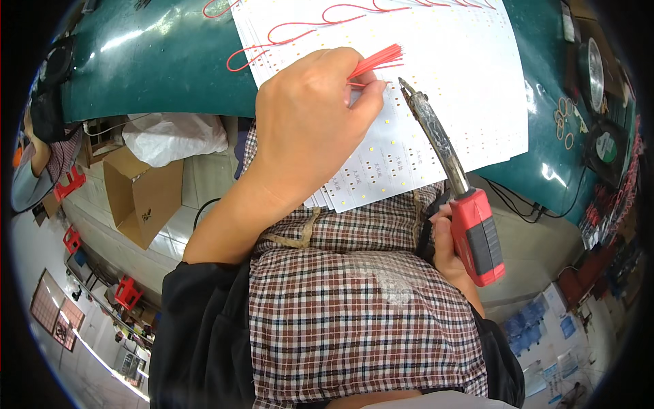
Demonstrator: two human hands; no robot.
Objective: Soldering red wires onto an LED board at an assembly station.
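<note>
A bundle of thin red wires [379, 61] with stripped ends is gripped in my left hand [310, 112], its fingers closed round them. One wire end pokes out lower, by the thumb, over the white circuit board sheets [470, 102]. My right hand [449, 252] is wrapped round the red and black handle of a soldering iron [477, 235]. The iron's tip points up and left, close to that wire end; I cannot tell whether they touch. Looped red wires [293, 37] run along the far edge of the sheets, which carry rows of small yellow components.
The green table [163, 68] bears the stack of sheets. At its right lie rubber bands [562, 119], a dark fan-like round thing [605, 148] and bundled red wires [610, 211]. A cardboard box [146, 198] and white plastic bag [176, 136] stand below left. Another person's arm [39, 153] shows far left.
</note>
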